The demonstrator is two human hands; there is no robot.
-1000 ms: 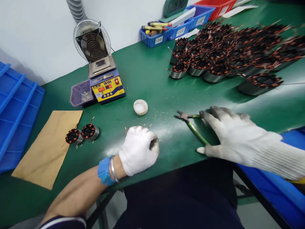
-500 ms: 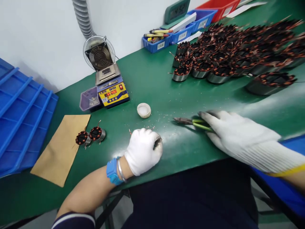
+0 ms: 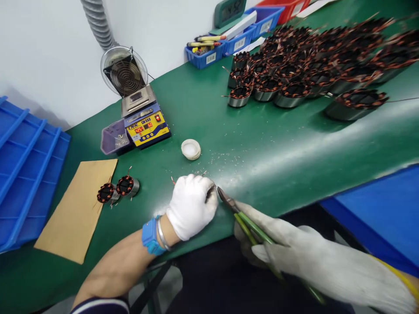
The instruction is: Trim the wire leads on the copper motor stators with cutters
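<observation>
My left hand (image 3: 193, 206), in a white glove, is closed on the table's near part; a stator is mostly hidden under it, with copper wire ends showing past the fingers. My right hand (image 3: 278, 240), also gloved, grips green-handled cutters (image 3: 250, 226). The jaws of the cutters point up and left and touch or nearly touch the fingertips of my left hand, by a thin wire end. Just beyond my left hand stands a small round white dish (image 3: 190, 149). Tiny wire clippings lie around it.
Two stators (image 3: 128, 186) rest by brown cardboard (image 3: 73, 209) at left. Behind are a yellow-blue soldering pot (image 3: 149, 130) with a fan, a purple tray (image 3: 114, 137) and blue bins (image 3: 204, 59). Many stators (image 3: 291, 93) fill the back right. A blue crate (image 3: 32, 174) leans at far left.
My right hand has brought the cutters left and nearer to me, up to my left hand, and they now point up and left. The view has shifted slightly; my left hand keeps its hold.
</observation>
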